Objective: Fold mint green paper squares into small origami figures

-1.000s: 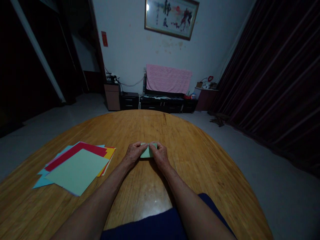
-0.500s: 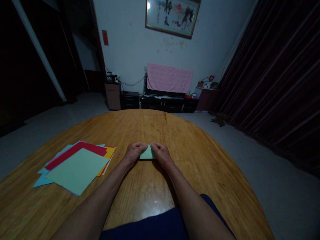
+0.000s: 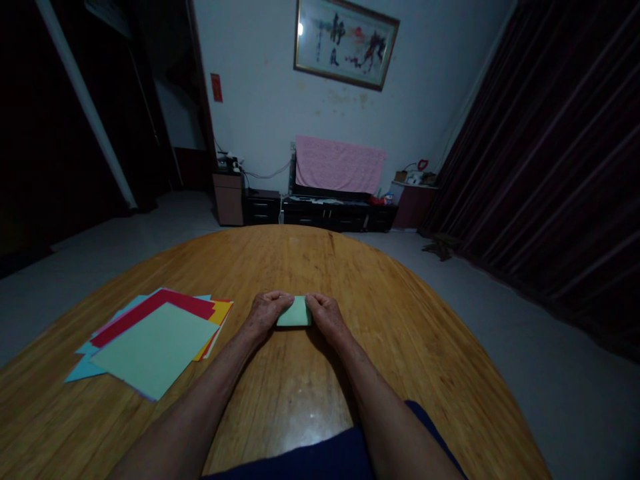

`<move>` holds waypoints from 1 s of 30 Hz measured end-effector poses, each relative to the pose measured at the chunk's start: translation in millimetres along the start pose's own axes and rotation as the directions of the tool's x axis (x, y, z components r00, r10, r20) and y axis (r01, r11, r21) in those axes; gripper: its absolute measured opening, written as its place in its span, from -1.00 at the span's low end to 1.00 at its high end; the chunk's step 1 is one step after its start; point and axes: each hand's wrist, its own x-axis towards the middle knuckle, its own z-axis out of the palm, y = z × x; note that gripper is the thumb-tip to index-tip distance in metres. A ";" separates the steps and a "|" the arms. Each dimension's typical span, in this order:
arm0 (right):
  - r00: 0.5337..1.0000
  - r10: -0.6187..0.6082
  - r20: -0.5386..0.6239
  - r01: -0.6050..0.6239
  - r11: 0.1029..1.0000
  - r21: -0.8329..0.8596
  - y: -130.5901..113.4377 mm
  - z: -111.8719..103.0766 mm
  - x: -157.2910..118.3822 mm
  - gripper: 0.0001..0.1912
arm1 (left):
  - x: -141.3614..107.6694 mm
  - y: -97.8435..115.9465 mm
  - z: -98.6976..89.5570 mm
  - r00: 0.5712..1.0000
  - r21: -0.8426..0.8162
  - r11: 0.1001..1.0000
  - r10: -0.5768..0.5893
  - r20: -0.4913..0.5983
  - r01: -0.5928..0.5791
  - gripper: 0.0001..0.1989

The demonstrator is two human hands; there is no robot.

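Observation:
Between my two hands is a small folded piece of light green paper [image 3: 295, 312], its near edge straight and facing me. My left hand [image 3: 267, 312] pinches its left side, the thumb lying on top near the far edge. On the right side my right hand [image 3: 325, 313] grips it the same way, fingers curled and thumb on the paper. The fingers under the paper are hidden. On the table to the left lies a loose stack of coloured paper, with a light green sheet [image 3: 157, 347] on top and a red sheet [image 3: 187, 302] under it.
The round wooden table [image 3: 400, 347] spreads around my hands. Yellow paper [image 3: 220, 311] and blue paper [image 3: 83, 369] stick out of the stack by my left forearm. Beyond the table stand a low black cabinet [image 3: 320, 217] and a screen covered by a pink cloth [image 3: 340, 165].
The whole view has shifted slightly down in the picture. My thumbs sit a little farther apart, so more of the green paper shows between them. Both hands still hold it.

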 end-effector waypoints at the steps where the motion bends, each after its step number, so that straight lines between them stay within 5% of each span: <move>1: 0.999 -0.033 0.000 0.033 0.997 -0.063 -0.1 -0.4 0.1 -0.68 | 0.6 0.3 -0.4 1.000 0.052 0.999 0.008 -0.013 -0.008 -0.75; 5: 0.981 -0.194 0.028 0.187 0.881 -0.434 -3.6 -0.2 -2.3 -0.70 | 1.7 0.4 -1.2 0.992 0.427 0.901 0.114 -0.055 -0.079 -0.76; 11: 0.980 -0.176 0.097 0.182 0.576 -0.797 -10.1 4.6 -11.1 -0.75 | -5.2 -2.5 4.8 0.973 0.844 0.515 0.229 0.036 -0.152 -0.72; 18: 0.981 -0.158 0.116 0.176 0.455 -0.873 -7.1 10.9 -16.3 -0.76 | -13.2 -4.2 5.4 0.967 0.925 0.334 0.229 0.110 -0.184 -0.73; 26: 0.961 -0.231 0.155 0.251 0.480 -0.840 -10.5 13.5 -18.9 -0.77 | -17.2 -5.6 5.1 0.919 0.931 0.184 0.302 0.254 -0.317 -0.75; 30: 0.950 -0.203 0.238 0.307 0.452 -0.838 -9.8 11.4 -18.9 -0.79 | -15.2 -7.2 4.1 0.924 0.921 0.192 0.255 0.286 -0.339 -0.71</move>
